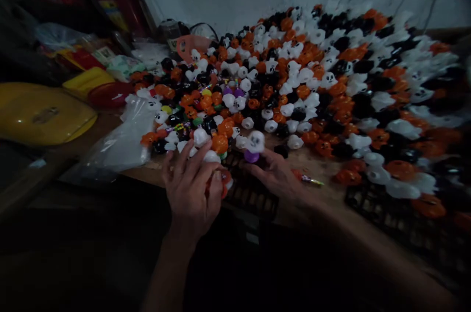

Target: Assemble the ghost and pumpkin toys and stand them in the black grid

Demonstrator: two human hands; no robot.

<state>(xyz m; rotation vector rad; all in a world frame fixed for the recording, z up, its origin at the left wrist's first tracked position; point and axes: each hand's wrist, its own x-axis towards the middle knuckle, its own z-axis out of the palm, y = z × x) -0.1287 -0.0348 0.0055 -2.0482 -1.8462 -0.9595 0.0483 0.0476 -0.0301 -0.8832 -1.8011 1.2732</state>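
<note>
My left hand (193,189) is closed around a small orange and white toy piece (225,179) at the near edge of the table. My right hand (277,174) grips a white ghost toy with a purple base (253,146) between its fingertips, just right of my left hand. Both hands hover over a dark grid tray (250,194). Right behind them spreads a large heap of white ghost, orange pumpkin and black toy figures (312,81) covering the table.
A clear plastic bag (121,143) lies at the left of the heap. Yellow plastic items (40,113) and a red lid (108,93) sit further left. A small colourful stick (309,180) lies by my right wrist. Another dark grid tray (386,209) is at the right.
</note>
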